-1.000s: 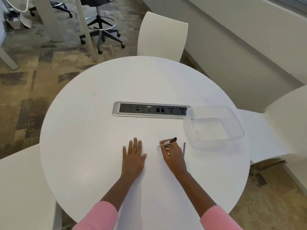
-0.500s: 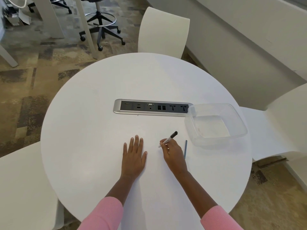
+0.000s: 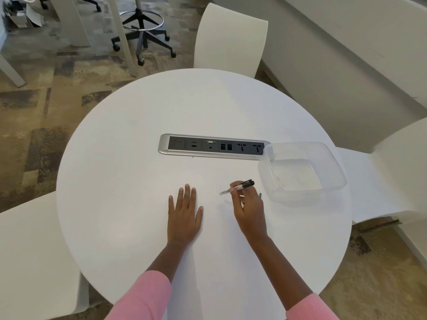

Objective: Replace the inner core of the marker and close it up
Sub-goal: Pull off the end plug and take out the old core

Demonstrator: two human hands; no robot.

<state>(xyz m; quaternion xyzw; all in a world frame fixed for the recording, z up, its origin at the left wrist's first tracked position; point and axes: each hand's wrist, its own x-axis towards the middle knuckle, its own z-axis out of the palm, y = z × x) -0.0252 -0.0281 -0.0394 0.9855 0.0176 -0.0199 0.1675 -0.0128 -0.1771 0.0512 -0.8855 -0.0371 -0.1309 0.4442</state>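
Observation:
My right hand grips a white marker with a black cap, held slightly above the round white table; the cap end points right and up, the white end left. A thin blue-grey stick, the inner core, lies on the table just right of that hand, mostly hidden behind it. Palm down, my left hand rests flat on the table with fingers spread, holding nothing.
A clear plastic tub stands to the right of the marker. A silver socket strip is set into the table's middle. White chairs stand at the far side, right and near left.
My right hand has lifted the marker a little off the table and tilted it; its hand now covers more of the core. The left hand has stayed flat.

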